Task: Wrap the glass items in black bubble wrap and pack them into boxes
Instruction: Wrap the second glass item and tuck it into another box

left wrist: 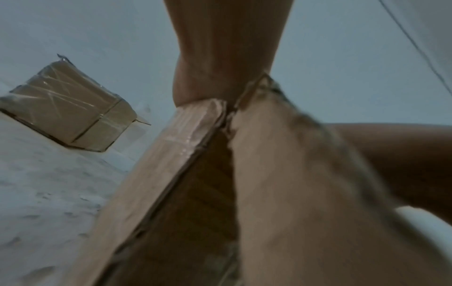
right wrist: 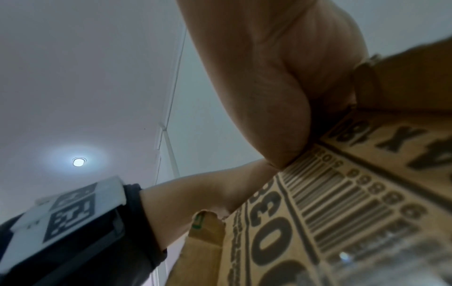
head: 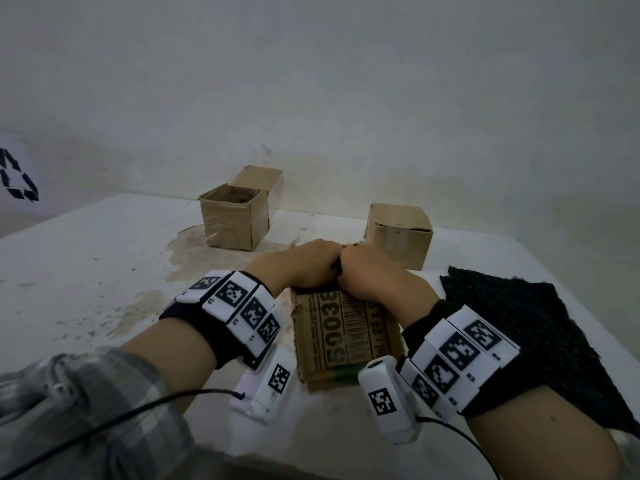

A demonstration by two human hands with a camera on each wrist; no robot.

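A printed cardboard box [head: 346, 336] stands at the table's middle, its barcoded flap [right wrist: 342, 193] folded toward me. My left hand [head: 306, 261] and right hand [head: 369, 273] meet knuckle to knuckle over its opening, fingers curled down inside. A sliver of a black wrapped bundle [head: 336, 269] shows between them; the rest is hidden, and no glass is visible. In the left wrist view the left hand [left wrist: 227, 58] reaches over the box's corner [left wrist: 186, 139]. In the right wrist view the right hand [right wrist: 281, 87] bears on the flap. A loose sheet of black bubble wrap [head: 519, 327] lies to the right.
An open taped box [head: 235, 218] stands at the back left, also visible in the left wrist view as a taped box [left wrist: 66, 110]. A closed box [head: 398, 233] stands at the back right against the wall. The white table [head: 86, 271] is stained near the boxes.
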